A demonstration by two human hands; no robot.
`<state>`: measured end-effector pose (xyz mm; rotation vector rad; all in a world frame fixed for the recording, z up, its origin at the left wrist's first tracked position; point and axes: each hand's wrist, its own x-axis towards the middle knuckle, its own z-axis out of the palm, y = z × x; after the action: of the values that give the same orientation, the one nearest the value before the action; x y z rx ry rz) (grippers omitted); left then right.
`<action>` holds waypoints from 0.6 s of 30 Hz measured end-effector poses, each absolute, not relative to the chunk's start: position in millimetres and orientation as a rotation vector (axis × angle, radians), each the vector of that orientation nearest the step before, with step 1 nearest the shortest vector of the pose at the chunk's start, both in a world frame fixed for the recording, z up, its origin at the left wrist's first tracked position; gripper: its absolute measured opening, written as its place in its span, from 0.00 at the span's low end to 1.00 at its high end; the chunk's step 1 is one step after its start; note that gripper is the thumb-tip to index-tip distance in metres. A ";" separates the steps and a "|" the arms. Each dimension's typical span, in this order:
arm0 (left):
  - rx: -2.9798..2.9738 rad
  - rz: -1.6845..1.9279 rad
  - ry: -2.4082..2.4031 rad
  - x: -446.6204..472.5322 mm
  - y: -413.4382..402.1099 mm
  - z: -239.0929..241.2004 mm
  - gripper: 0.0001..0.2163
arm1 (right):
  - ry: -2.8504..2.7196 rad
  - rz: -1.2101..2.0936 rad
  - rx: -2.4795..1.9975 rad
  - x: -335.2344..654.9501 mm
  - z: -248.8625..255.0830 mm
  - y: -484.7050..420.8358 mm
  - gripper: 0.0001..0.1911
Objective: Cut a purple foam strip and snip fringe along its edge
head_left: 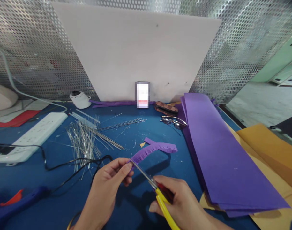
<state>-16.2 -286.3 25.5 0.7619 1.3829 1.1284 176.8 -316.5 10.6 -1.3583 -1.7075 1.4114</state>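
Observation:
My left hand (112, 182) pinches one end of a purple crinkled paper strip (150, 148), which arches up and away to the right above the blue table. In my right hand (179, 198) is a pair of scissors (161, 199) with yellow handles, their blades pointing up and left. The blade tips lie at the strip's end, right by my left thumb and fingers. Whether the blades are parted or closed is hard to make out. Behind the strip lies another short purple paper piece (149, 141), partly covered by it, beside a small tan paper scrap (142, 144).
Purple paper sheets (213, 153) and yellow-orange paper (270, 153) lie on the right. Glasses (174, 121) and a case (166, 108) sit behind. To the left are thin wires (85, 143), a power strip (33, 137), a black cord and a blue glue gun (21, 201).

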 end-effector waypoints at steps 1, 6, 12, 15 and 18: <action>0.754 1.128 1.380 -16.1 -286.2 25.3 0.10 | -1.715 1.399 -1.361 176.8 10.5 -316.9 0.16; 0.740 1.128 1.371 -15.0 -286.4 23.5 0.10 | -1.722 1.401 -1.372 176.9 11.2 -316.6 0.15; 0.752 1.127 1.374 -14.4 -286.4 24.6 0.09 | -1.723 1.412 -1.366 176.3 13.7 -314.1 0.18; 0.755 1.126 1.379 -15.1 -285.9 24.0 0.09 | -1.720 1.423 -1.362 176.5 13.2 -314.7 0.17; 0.763 1.126 1.383 -16.1 -285.8 22.0 0.10 | -1.709 1.455 -1.354 177.2 11.7 -316.5 0.14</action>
<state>-16.1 -285.8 22.0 0.7628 1.3828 1.1258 177.2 -316.5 11.7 -1.3544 -1.7095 1.4545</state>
